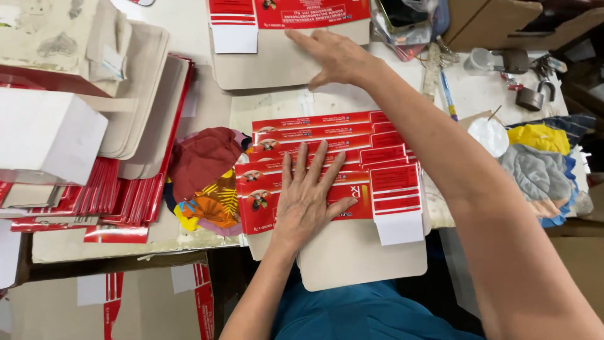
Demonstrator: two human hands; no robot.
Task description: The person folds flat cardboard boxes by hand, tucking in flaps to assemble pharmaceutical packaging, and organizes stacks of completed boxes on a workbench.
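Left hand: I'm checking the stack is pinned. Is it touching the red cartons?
Touching. The head view shows the left hand lying flat, fingers spread, on the top red carton.

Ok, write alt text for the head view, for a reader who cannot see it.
Seen from above, a person's left hand presses flat on a fanned stack of red and white flat cartons on a cluttered table. The right hand reaches forward onto another flat carton. Crumpled cloths lie beside the stack.

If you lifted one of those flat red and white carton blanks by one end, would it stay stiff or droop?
Probably a slight droop: the carton blanks look like thin card, lying dead flat under the left hand. Likely very light. Their glossy red faces may slide easily, as the fanned, overlapping stack suggests. The right hand rests on another blank.
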